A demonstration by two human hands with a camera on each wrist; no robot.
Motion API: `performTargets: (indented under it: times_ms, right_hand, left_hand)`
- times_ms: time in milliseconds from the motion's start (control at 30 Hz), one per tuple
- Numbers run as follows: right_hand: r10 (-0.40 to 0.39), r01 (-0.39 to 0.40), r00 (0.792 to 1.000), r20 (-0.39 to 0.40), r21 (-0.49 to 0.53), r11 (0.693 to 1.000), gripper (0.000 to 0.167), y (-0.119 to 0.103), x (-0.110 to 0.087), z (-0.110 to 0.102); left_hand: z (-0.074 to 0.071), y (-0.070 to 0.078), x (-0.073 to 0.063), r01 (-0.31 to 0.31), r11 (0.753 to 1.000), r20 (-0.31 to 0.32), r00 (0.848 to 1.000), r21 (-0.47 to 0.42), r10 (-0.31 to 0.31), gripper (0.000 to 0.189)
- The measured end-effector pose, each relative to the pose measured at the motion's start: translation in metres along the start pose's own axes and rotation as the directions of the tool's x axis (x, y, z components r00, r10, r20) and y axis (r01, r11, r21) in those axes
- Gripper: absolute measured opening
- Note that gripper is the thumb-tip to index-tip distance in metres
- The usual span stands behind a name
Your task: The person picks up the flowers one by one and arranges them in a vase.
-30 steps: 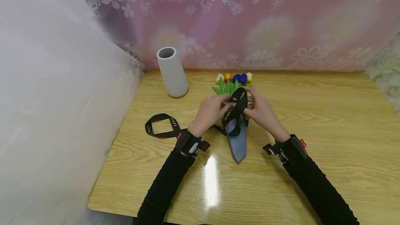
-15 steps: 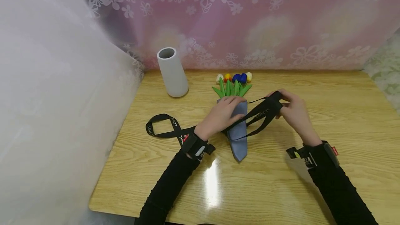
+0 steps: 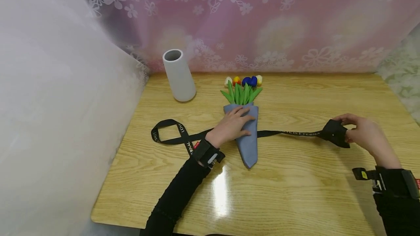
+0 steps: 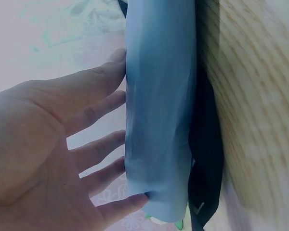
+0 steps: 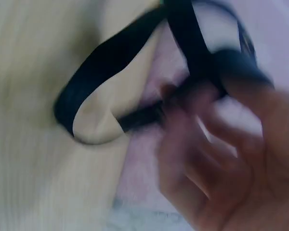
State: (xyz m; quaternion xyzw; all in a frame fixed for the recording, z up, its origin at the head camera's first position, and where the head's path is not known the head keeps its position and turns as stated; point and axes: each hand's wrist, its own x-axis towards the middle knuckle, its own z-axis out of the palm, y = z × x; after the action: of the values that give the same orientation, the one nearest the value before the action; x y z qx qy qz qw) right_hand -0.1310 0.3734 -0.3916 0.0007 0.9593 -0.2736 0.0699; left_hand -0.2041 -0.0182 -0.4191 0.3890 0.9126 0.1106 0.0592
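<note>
A bouquet of tulips in blue-grey wrapping paper [image 3: 248,145] lies on the table, its white, orange, blue and yellow blooms [image 3: 247,81] toward the back. Across the wrap rests my left hand [image 3: 231,126], fingers spread and pressing lightly; the left wrist view shows the fingertips [image 4: 116,166] against the paper. A black ribbon with white lettering [image 3: 272,133] passes under the bouquet. Its right end is bunched in my right hand [image 3: 367,136], which pinches it well to the right of the bouquet. In the right wrist view the ribbon [image 5: 91,72] hangs in blurred loops from the fingers.
A white vase [image 3: 179,77] stands upright at the back left of the wooden table [image 3: 295,192]. The ribbon's left end [image 3: 164,141] lies looped left of the bouquet. A pink floral curtain [image 3: 229,28] hangs behind the table, with white cloth [image 3: 65,101] on the left.
My right hand has carried the bunched ribbon from over the bouquet far to the right, stretching it along the table. My left hand has gone from handling the ribbon to lying flat on the wrap.
</note>
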Motion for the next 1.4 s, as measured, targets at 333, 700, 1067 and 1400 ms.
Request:
performTargets:
  times_ms: [333,700,1067,1400]
  right_hand:
    - [-0.156,0.153,0.988,0.000,-0.204,0.967,0.045,-0.026,0.015,0.014]
    - [-0.337,0.356,0.931,0.140,-0.144,0.923,0.031,-0.106,0.097,0.066]
    - [-0.343,0.349,0.929,0.140,-0.021,0.937,0.032,-0.120,0.123,0.100]
    - [-0.437,0.409,0.896,0.074,0.244,0.879,0.015,-0.121,0.122,0.089]
  left_hand:
    - [-0.004,-0.004,0.001,0.010,1.000,-0.016,1.000,-0.022,-0.010,0.054]
    - [-0.012,-0.017,-0.001,0.116,0.987,-0.300,0.943,-0.108,-0.144,0.044]
    - [-0.002,-0.017,0.003,0.206,0.957,-0.133,0.963,-0.202,-0.236,0.075]
    - [0.001,-0.019,0.005,0.183,0.959,-0.162,0.962,-0.216,-0.220,0.069]
